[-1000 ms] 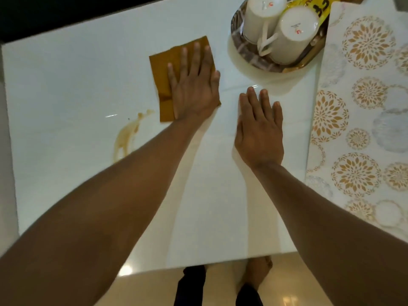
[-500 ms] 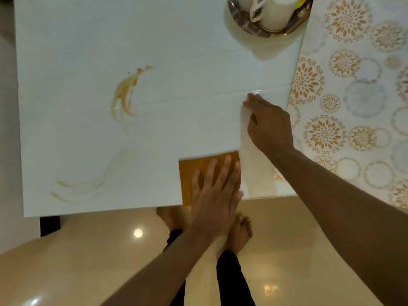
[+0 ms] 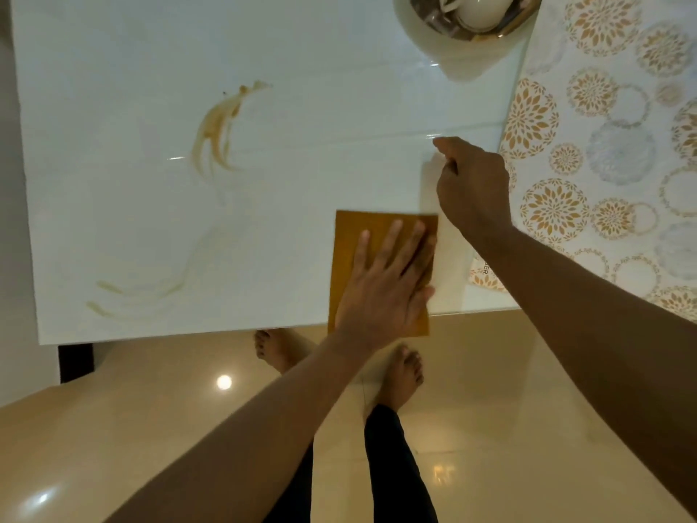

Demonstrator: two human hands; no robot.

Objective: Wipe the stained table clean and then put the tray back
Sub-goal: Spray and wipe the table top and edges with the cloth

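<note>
Just below the right hand's (image 3: 473, 186) wrist, at the hem of the floral tablecloth (image 3: 603, 152), a short printed word shows on its side; only the letters "ER" can be made out. No other writing is legible.

The left hand (image 3: 384, 281) lies flat, fingers straight and a little spread, pressing an ochre cloth (image 3: 362, 228) onto the white glossy bench (image 3: 113, 220). The cloth's near end hangs past the bench edge under the heel of that hand. The right hand is just beyond and to the right of the left, its fingers curled under with the knuckles toward the bench; whether they pinch anything I cannot tell. The tablecloth lies directly to its right.

A brown stain (image 3: 218, 126) sits well to the left of both hands and farther out, and fainter smeared streaks (image 3: 135, 292) lie left of the left hand near the bench edge. The metal tray (image 3: 449, 26) with a white cup (image 3: 479, 11) stands far beyond the right hand, cut by the frame's top edge.
</note>
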